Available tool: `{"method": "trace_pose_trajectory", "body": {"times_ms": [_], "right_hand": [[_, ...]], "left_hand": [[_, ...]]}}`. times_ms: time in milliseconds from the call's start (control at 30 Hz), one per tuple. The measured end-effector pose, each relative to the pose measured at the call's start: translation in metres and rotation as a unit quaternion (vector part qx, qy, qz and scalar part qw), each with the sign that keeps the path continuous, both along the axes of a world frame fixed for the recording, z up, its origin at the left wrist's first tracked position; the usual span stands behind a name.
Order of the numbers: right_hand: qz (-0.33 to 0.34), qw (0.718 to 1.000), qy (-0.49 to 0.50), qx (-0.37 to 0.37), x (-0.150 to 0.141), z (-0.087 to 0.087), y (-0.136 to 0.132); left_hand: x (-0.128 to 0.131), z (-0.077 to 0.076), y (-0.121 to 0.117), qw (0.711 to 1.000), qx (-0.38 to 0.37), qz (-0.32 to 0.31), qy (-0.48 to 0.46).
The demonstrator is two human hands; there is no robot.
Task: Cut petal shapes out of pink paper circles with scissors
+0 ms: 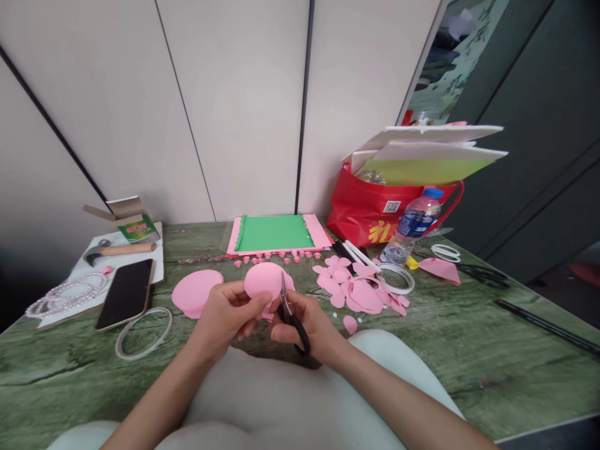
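My left hand [229, 312] pinches a round pink paper disc [263, 279] by its lower edge, thumb in front. In my right hand [304, 325] is a pair of scissors [293, 317] with black handles, its blades pointing up across the disc's right side. Whether the blades bite into the paper cannot be made out. Behind the disc, more pink paper shows at the right. A stack of pink paper circles [197, 290] lies left of my hands. To the right are pink paper flower shapes and offcuts [338, 275], with a small pink petal [350, 324] nearer me.
A phone [125, 294], tape ring [143, 334], hammer [122, 249], pearl strands [70, 294] and small box [138, 226] lie left. Behind are green sheets [274, 232]. At right stand a red bag [351, 206] and water bottle [412, 228], with white tape [398, 279] and black scissors [482, 274].
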State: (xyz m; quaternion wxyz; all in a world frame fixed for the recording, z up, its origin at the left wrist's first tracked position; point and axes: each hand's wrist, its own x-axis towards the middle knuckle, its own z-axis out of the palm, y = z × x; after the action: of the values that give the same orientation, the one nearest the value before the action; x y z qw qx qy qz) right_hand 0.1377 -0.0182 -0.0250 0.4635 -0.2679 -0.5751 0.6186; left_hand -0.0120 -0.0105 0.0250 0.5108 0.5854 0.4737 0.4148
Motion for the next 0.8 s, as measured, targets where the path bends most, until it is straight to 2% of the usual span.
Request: {"method": "trace_pose_trajectory", "body": {"times_ms": [433,800], "right_hand": [[-0.021,0.999,-0.024,-0.025,0.0008,0.0035,-0.0018],[-0.011,0.999,-0.026,-0.046,-0.0014,0.001,-0.0027]], "left_hand": [[-0.0024,-0.0023,0.0004,0.999,0.013,0.021,-0.024],[-0.0001,-0.0017,-0.0008,0.997,0.004,-0.013,-0.077]]}}
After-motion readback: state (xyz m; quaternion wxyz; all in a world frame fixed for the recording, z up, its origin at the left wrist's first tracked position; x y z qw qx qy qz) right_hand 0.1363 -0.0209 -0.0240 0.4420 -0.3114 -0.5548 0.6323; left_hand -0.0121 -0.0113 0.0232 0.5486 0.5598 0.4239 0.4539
